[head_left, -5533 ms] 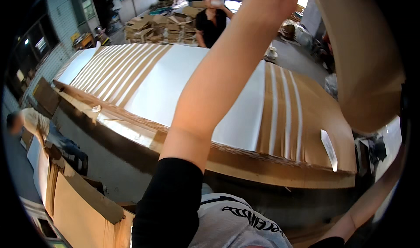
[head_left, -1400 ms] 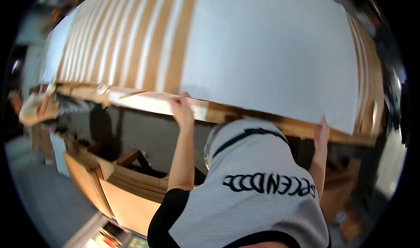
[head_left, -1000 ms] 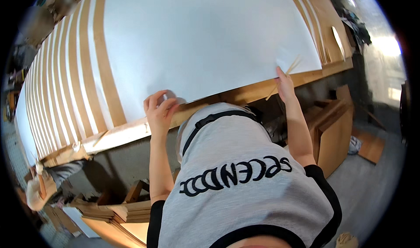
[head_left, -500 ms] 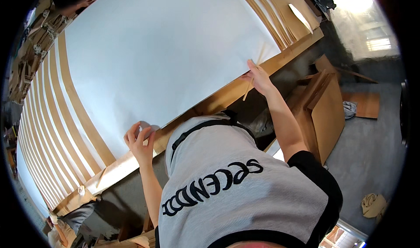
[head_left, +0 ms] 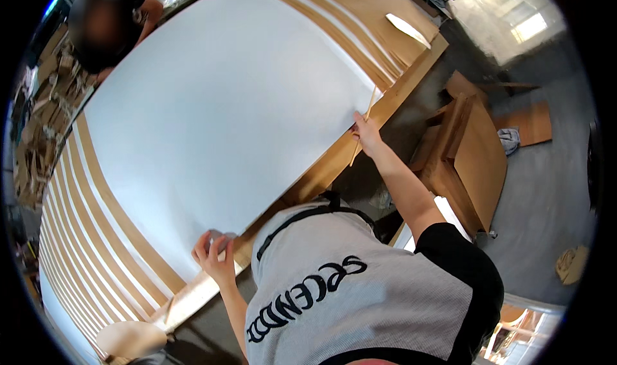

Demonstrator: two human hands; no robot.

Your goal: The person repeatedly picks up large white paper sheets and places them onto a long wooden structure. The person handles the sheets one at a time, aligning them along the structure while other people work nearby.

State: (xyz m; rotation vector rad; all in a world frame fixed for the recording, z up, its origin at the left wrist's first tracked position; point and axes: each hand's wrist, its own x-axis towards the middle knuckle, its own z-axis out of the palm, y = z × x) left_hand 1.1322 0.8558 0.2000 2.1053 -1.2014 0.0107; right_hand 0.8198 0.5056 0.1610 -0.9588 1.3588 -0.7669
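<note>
Head view: the large white sheet (head_left: 212,108) lies at ten o'clock, reaching toward the centre, with its near edge running from between seven and eight up to two o'clock. The left hand (head_left: 215,262), between seven and eight, is at that edge with fingers curled and spread; a greyish rounded patch shows between thumb and fingers, and I cannot tell whether it is an object or shadow. The right hand (head_left: 367,135), at two, pinches a thin wooden stick (head_left: 353,154) slanting across it, its thumb at the sheet's edge; the other fingers are partly hidden.

As things lie, the sheet appears fully spread out, while its near edge, with both hands at it, seems not yet let go. Brown-and-white striped layers (head_left: 96,214) are fanned out between eight and nine, and a narrower striped group (head_left: 337,27) shows between twelve and one. A white slip (head_left: 408,30) lies at one o'clock, near the wooden edge of the surface (head_left: 414,75). A co-worker (head_left: 146,16) is between ten and eleven, beyond the sheet; stacked cardboard (head_left: 482,172) stands at three.
</note>
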